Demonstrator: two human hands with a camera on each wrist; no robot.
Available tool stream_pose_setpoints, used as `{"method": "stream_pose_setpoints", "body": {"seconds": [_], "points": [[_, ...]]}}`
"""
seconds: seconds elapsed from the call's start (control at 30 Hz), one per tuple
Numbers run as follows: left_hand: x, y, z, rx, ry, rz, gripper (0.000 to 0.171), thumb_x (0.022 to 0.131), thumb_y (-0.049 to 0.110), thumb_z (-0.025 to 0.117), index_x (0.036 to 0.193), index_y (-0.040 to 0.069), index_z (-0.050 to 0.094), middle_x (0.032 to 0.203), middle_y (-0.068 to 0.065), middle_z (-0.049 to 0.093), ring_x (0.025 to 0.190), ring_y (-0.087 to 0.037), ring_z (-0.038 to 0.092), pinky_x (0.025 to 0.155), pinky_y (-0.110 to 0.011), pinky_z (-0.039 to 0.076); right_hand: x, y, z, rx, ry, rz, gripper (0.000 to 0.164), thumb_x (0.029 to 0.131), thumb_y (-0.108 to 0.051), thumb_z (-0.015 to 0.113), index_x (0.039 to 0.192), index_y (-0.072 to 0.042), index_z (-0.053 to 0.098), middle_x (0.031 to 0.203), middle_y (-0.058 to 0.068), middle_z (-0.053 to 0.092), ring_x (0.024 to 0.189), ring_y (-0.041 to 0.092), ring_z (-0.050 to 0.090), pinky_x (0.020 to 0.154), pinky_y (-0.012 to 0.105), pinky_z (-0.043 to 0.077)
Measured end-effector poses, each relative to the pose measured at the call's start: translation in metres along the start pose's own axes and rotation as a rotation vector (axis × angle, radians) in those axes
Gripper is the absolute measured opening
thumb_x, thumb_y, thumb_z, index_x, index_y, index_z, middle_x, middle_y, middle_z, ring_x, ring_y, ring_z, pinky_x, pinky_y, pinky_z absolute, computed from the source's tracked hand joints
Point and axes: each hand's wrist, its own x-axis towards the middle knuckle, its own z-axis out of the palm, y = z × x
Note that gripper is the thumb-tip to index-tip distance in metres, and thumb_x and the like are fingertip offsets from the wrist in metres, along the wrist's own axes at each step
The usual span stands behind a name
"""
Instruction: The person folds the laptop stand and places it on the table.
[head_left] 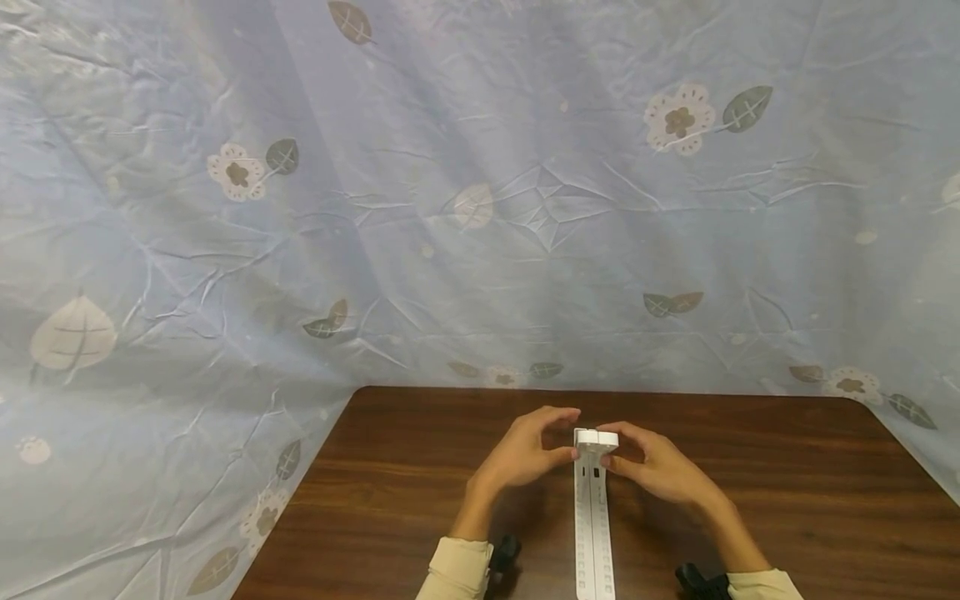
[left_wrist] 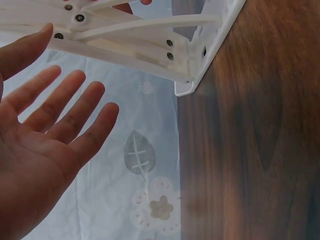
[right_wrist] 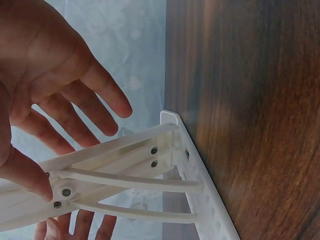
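A white folding stand (head_left: 592,517) made of slim plastic bars rises from the table, its long slotted base running toward me. Screws and curved struts (right_wrist: 130,179) show along its raised arms. My left hand (head_left: 528,450) is beside its raised end, the thumb against or very near the side and the other fingers spread; the left wrist view (left_wrist: 50,145) shows them nearly straight. On the other side, my right hand (head_left: 663,467) holds the raised end (head_left: 597,440) between thumb and index finger. Its remaining fingers (right_wrist: 95,112) extend loosely. Exact contact behind the stand is hidden.
The dark wooden table (head_left: 405,467) has a far edge close to a pale blue curtain (head_left: 465,275) with leaf and flower prints. Black straps (head_left: 701,583) sit at both wrists, by the beige sleeves (head_left: 457,571).
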Motion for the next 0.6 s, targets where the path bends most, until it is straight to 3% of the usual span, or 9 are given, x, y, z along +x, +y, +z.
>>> {"method": "stream_pose_setpoints", "body": {"seconds": [0.37, 0.6], "points": [[0.006, -0.008, 0.01, -0.021, 0.001, -0.005, 0.049, 0.096, 0.015, 0.083, 0.142, 0.012, 0.068, 0.138, -0.004, 0.072, 0.129, -0.023, 0.068, 0.116, -0.049, 0.053, 0.004, 0.004, 0.004, 0.015, 0.005, -0.049, 0.039, 0.104, -0.032, 0.073, 0.141, -0.022, 0.066, 0.144, 0.013, 0.069, 0.135, 0.046, 0.062, 0.106, 0.073, 0.052], [0.009, -0.011, 0.016, 0.003, 0.005, -0.018, 0.029, 0.098, 0.019, 0.081, 0.125, 0.014, 0.076, 0.125, 0.001, 0.077, 0.121, -0.015, 0.07, 0.11, -0.035, 0.055, 0.007, 0.009, 0.006, -0.024, 0.039, -0.096, 0.03, 0.105, -0.032, 0.072, 0.134, -0.024, 0.069, 0.137, 0.006, 0.074, 0.135, 0.046, 0.064, 0.107, 0.072, 0.052]]}}
